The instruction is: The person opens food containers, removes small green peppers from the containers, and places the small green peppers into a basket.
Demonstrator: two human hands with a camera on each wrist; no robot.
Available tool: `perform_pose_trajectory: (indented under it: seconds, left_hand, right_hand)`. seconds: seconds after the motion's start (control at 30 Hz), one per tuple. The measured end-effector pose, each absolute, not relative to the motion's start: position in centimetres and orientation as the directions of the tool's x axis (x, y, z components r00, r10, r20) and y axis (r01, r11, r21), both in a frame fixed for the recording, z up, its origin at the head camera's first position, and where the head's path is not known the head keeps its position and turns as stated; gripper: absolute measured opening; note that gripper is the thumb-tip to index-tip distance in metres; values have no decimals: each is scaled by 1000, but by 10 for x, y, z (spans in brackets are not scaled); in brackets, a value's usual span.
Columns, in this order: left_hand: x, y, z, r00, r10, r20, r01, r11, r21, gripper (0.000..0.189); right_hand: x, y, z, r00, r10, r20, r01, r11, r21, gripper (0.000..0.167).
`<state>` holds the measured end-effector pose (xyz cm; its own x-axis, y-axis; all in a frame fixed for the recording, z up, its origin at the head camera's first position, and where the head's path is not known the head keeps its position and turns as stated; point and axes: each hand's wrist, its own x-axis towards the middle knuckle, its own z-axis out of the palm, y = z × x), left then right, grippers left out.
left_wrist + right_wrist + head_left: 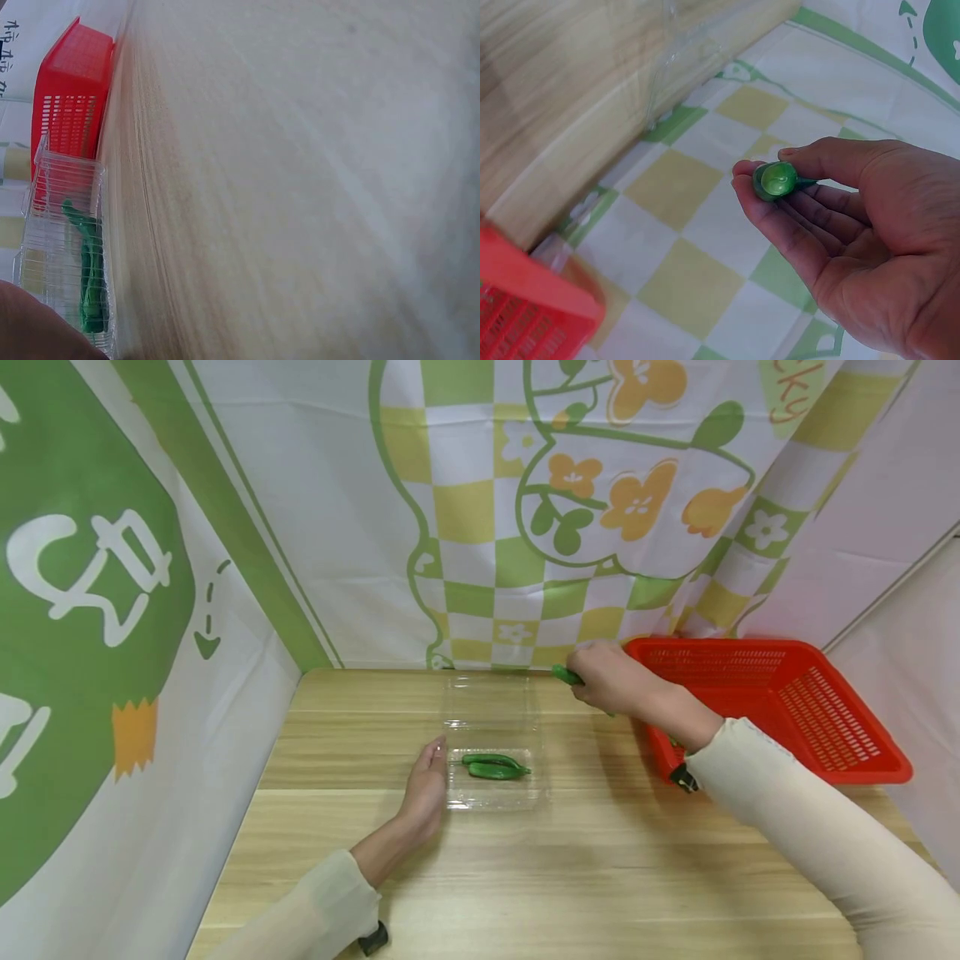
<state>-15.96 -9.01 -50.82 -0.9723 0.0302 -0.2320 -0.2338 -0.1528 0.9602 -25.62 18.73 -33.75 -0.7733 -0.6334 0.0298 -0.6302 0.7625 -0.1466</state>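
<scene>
A clear plastic box with its lid folded back lies on the table. Inside it, green peppers sit side by side, also visible through the box wall in the left wrist view. My left hand rests against the box's left side, fingers extended along the edge. Above the table's back edge, right of the lid, my right hand pinches a green pepper between thumb and fingers. One end of that pepper faces the right wrist camera, and the palm partly hides the rest.
A red plastic basket with slotted walls stands at the table's right, under and beyond my right forearm; the arm hides part of its interior. A printed cloth hangs behind the wooden table.
</scene>
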Motion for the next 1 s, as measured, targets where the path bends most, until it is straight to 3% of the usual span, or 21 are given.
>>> perform_pose_trajectory:
  seconds: [0.33, 1.0]
  left_hand:
    - [-159, -90, -507, -973, 38, -229, -233, -166, 958, 55]
    - [-158, -94, -507, -969, 93, -230, -242, -159, 957, 56]
  right_hand:
    - [-261, 213, -327, -808, -588, 44, -589, 802, -101, 38]
    - [-270, 259, -309, -876, -479, 52, -481, 868, -122, 38]
